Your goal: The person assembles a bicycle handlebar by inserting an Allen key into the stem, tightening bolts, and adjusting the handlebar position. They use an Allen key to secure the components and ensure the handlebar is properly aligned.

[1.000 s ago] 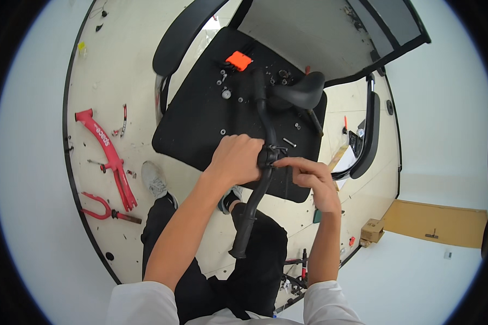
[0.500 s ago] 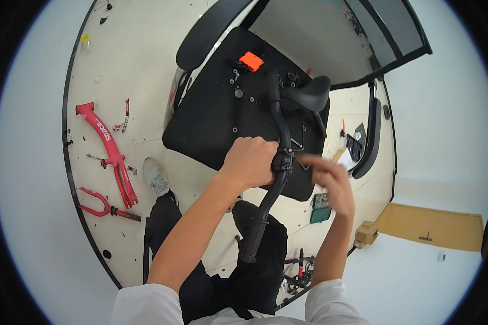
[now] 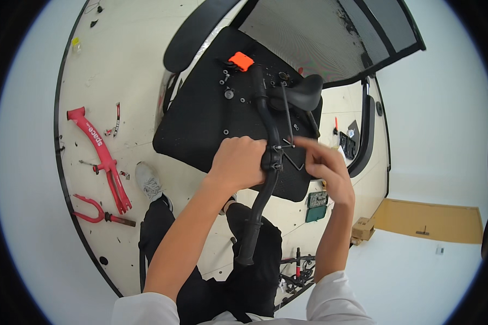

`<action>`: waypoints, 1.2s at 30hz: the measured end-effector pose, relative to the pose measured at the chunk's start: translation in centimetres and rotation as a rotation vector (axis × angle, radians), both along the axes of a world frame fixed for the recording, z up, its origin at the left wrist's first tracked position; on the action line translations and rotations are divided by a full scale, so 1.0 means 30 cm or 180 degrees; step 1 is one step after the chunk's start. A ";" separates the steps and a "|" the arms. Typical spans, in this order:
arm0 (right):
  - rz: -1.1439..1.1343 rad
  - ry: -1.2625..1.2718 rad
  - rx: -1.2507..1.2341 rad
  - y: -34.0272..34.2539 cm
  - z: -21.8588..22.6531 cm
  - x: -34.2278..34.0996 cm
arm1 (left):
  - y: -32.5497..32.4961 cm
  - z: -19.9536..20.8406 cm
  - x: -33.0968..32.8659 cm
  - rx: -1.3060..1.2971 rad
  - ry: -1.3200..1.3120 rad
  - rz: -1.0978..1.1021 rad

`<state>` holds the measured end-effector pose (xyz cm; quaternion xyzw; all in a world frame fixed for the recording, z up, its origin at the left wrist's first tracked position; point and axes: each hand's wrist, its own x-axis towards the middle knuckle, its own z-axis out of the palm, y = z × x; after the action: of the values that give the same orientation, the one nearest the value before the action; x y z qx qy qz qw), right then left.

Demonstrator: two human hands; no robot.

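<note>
My left hand [image 3: 238, 161] is closed round the middle clamp of a black bicycle handlebar [image 3: 269, 122], which lies lengthwise over the front of the chair seat. A thin metal hex key [image 3: 289, 116] sits at the clamp bolts [image 3: 276, 157], its long arm pointing away from me. My right hand [image 3: 329, 172] is just right of the clamp, index finger stretched toward the key's bend and the other fingers loosely curled. That fingertip is blurred, so contact is uncertain. A second bent hex key [image 3: 294, 162] shows below it. Beyond is a black bicycle saddle [image 3: 303, 93].
Small bolts and a round cap [image 3: 229, 94] lie on the black chair seat [image 3: 200, 119], near an orange object [image 3: 241, 61]. On the floor at left are a pink bicycle frame [image 3: 100, 143] and pink fork [image 3: 95, 211]. A green case [image 3: 316, 207] lies at right.
The hex key at the clamp has turned, and its long arm now points away from me. My right hand has shifted slightly with its index finger. My left hand keeps its hold on the handlebar.
</note>
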<state>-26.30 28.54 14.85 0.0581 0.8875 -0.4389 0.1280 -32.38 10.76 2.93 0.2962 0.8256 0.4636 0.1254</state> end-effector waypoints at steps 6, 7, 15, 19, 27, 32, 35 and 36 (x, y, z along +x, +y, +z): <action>0.0443 0.0069 -0.0604 -0.057 -0.018 0.046 | -0.021 -0.022 -0.018 -0.0168 0.0234 0.0032; 0.0572 -0.0064 -0.0516 -0.029 -0.039 0.078 | -0.009 -0.024 -0.027 -0.0159 0.0291 0.0084; -0.0341 -0.0021 -0.0933 0.007 -0.056 -0.023 | 0.011 -0.006 -0.022 0.0221 -0.0253 0.0244; -0.0714 0.0586 -0.0375 -0.072 -0.121 -0.019 | 0.016 -0.014 -0.017 -0.0017 -0.0047 0.0100; -0.0992 0.1679 -0.0020 -0.108 -0.257 -0.029 | 0.023 -0.030 -0.006 -0.0206 0.0018 0.0035; -0.1199 0.2332 0.0472 -0.122 -0.266 -0.012 | 0.039 -0.029 -0.001 -0.0068 -0.0027 0.0035; -0.1204 0.2678 0.0708 -0.116 -0.277 0.002 | 0.064 -0.030 -0.001 0.0040 0.0091 -0.0030; -0.1206 0.2719 0.0652 -0.120 -0.280 0.009 | 0.061 -0.032 0.007 0.0055 0.0024 -0.0041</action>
<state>-26.04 24.95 6.44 0.0456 0.8732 -0.3494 -0.3368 -32.17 12.59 1.96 0.3042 0.8201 0.4688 0.1228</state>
